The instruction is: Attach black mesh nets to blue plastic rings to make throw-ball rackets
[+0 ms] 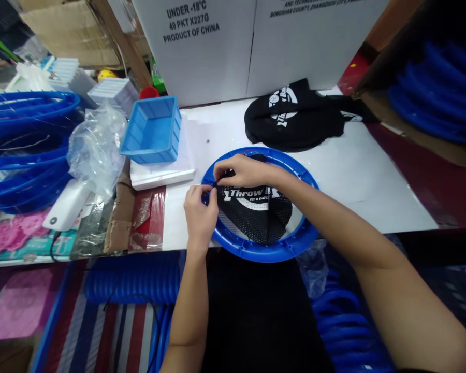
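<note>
A blue plastic ring lies on the white table in front of me. A black mesh net with white "Throw" lettering sits inside the ring. My left hand is closed on the ring's left rim, thumb pressing by the net's edge. My right hand reaches over the ring and pinches the net's edge at the same spot on the left rim.
A pile of black nets lies behind the ring. A blue tray sits on a white slab at left, beside crumpled clear plastic and stacked blue rings. White cartons stand at the back. More blue rings fill a box at right.
</note>
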The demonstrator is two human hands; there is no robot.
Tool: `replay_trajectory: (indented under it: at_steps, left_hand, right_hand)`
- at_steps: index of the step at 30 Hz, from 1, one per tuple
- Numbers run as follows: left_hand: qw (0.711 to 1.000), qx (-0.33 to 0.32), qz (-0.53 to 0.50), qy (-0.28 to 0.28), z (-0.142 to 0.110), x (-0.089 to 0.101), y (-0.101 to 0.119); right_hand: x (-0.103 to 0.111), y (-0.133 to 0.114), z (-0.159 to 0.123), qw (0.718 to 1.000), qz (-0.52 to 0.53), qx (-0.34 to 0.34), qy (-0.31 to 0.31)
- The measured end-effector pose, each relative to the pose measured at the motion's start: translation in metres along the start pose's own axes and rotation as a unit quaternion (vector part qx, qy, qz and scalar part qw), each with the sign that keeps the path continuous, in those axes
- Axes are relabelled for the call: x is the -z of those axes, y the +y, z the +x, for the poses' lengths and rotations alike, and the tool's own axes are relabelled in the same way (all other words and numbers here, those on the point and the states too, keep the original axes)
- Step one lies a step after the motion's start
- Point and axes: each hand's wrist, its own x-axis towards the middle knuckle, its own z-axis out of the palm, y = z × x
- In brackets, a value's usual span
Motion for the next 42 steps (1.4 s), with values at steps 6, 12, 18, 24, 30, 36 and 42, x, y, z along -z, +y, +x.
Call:
replay_trajectory:
  at_steps: [6, 12, 18, 24, 30, 36, 42]
  left_hand:
    - [0.998, 0.005, 0.013, 0.053, -0.001, 0.000, -0.010]
    - [0.998, 0.054, -0.011, 0.040, 0.002, -0.004, -0.016]
    - [0.996, 0.068, -0.022, 0.053, 0.004, -0.009, -0.016]
    - [0.995, 0.082, -0.021, 0.055, 0.005, -0.010, -0.014]
    - [0.994, 0.105, -0.010, 0.038, 0.008, -0.008, -0.005]
    - [0.990, 0.137, -0.016, 0.000, 0.015, -0.001, -0.005]
    - [0.985, 0.156, 0.017, -0.072, 0.027, 0.008, -0.006]
  right_hand:
    - [-0.026, 0.007, 0.003, 0.995, -0.003, 0.003, 0.103]
    - [-0.038, 0.014, 0.003, 0.990, -0.035, 0.023, 0.136]
    - [-0.040, 0.016, 0.004, 0.987, -0.030, 0.018, 0.156]
    - [-0.043, 0.017, 0.005, 0.985, -0.035, 0.024, 0.168]
    - [-0.042, 0.019, 0.006, 0.987, -0.047, 0.017, 0.155]
    - [-0.038, 0.020, 0.006, 0.988, -0.031, 0.007, 0.149]
    - [-0.043, 0.019, 0.010, 0.988, -0.043, -0.006, 0.151]
